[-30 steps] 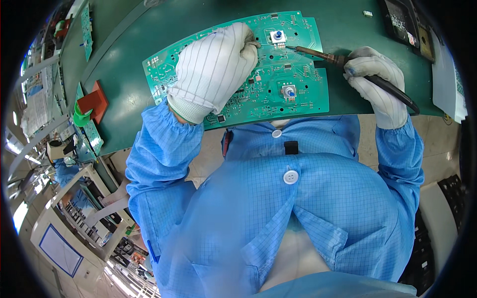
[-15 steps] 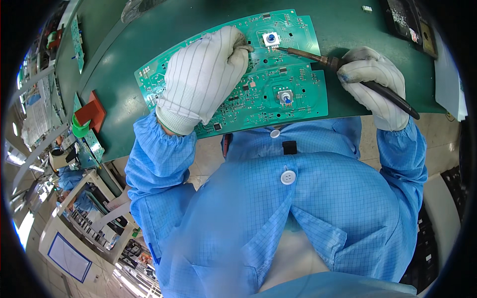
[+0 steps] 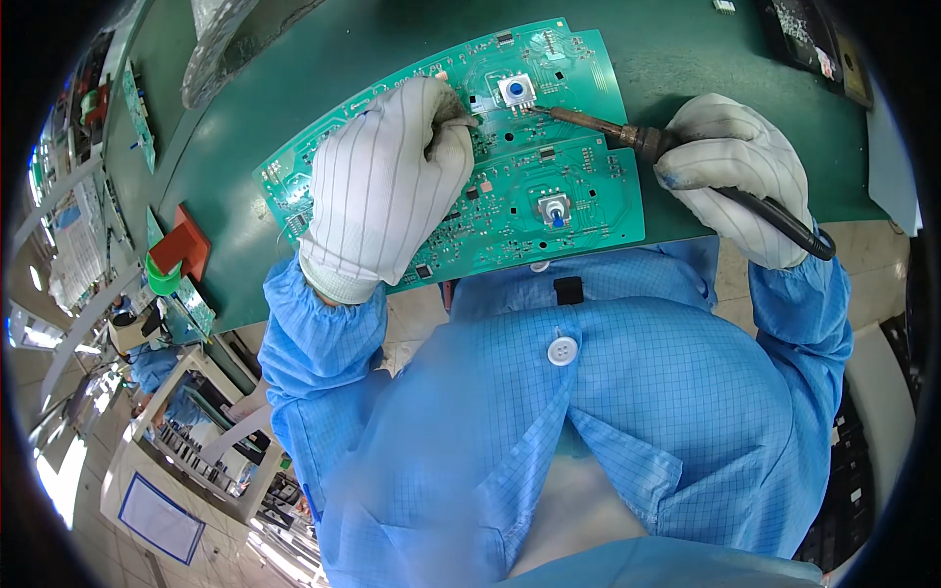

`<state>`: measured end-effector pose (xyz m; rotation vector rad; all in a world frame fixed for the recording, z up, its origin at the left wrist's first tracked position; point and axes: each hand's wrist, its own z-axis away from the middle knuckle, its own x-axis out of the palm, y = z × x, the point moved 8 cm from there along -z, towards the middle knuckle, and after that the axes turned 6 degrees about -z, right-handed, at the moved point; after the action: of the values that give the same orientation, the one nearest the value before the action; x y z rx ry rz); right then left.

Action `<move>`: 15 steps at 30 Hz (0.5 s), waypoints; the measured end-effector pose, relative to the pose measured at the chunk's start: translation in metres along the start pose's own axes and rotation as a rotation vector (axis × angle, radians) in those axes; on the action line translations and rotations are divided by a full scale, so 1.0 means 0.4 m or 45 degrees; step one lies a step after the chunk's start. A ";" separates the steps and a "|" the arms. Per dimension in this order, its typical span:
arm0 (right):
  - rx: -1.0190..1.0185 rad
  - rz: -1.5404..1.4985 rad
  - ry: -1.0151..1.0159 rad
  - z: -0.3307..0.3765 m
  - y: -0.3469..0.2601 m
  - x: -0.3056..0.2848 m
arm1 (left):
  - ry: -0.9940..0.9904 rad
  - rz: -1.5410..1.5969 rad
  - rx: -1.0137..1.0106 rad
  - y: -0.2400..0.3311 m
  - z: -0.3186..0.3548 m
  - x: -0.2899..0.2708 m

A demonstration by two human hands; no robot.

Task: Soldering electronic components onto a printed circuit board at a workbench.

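Observation:
A large green circuit board [image 3: 613,201] lies on the bench, carrying two white square components with blue shafts. My right hand [image 3: 735,167], in a white striped glove, grips a soldering iron [image 3: 590,122] by its dark handle. The iron's tip is at the pins along the near edge of the upper white component [image 3: 517,90]. The lower white component [image 3: 555,210] sits nearer me. My gloved left hand [image 3: 392,176] rests over the board's left part, thumb and forefinger pinched left of the iron's tip. What they hold, if anything, is too small to make out.
A clear plastic bag [image 3: 211,59] lies at the far left of the green bench. Toward the left edge are a red block [image 3: 191,245], a green ring-shaped item [image 3: 164,276] and more circuit boards [image 3: 139,118]. A dark tray [image 3: 799,39] stands at the far right.
The whole view has shifted a little. My left fingers have drawn slightly toward me, away from the upper component. The iron's tip stays by that component's pins.

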<state>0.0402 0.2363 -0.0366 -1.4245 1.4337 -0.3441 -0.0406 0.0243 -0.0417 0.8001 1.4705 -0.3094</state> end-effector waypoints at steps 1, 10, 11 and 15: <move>0.003 -0.001 0.001 0.001 0.000 -0.001 | 0.009 -0.005 -0.003 0.001 0.002 -0.002; -0.065 0.120 -0.038 0.007 -0.006 0.019 | 0.049 -0.130 -0.050 0.015 0.021 -0.008; -0.062 0.123 -0.017 0.013 -0.004 0.016 | 0.052 -0.129 -0.051 0.016 0.020 -0.007; -0.105 0.156 -0.072 0.008 -0.013 0.022 | 0.054 -0.117 -0.054 0.012 0.020 -0.001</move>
<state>0.0479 0.2287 -0.0379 -1.3936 1.4957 -0.1670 -0.0315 0.0224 -0.0405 0.7102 1.5515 -0.3311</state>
